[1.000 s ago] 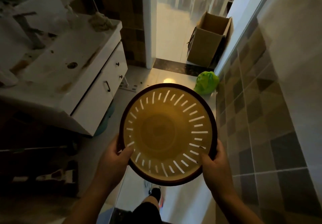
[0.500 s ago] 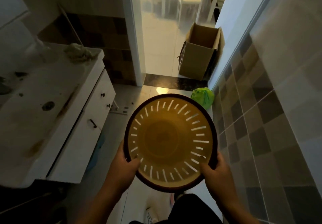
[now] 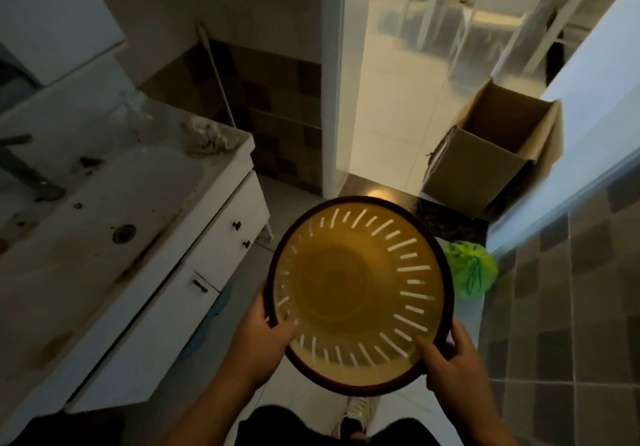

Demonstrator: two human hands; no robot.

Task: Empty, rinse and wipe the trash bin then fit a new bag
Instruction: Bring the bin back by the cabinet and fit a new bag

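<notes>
you hold the bin [image 3: 356,293] in front of you with both hands, its mouth facing up at you — a round plastic tub, translucent amber inside, with a dark rim and a ring of thin slits in its wall that glow white. nothing lies inside it. your left hand [image 3: 258,345] is closed on the near left rim, thumb hooked over the edge into the bin; your right hand [image 3: 450,359] is closed on the near right rim the same way. to the left stands a white sink unit [image 3: 145,237] with a stained, grimy top, small dark drawer knobs and a crumpled rag [image 3: 207,137] at its far corner. on the tiled floor just right of the bin sits a knotted green bag [image 3: 472,270], glossy and crinkled. beyond it, by the doorway, an open cardboard box [image 3: 491,154] leans against the wall.
</notes>
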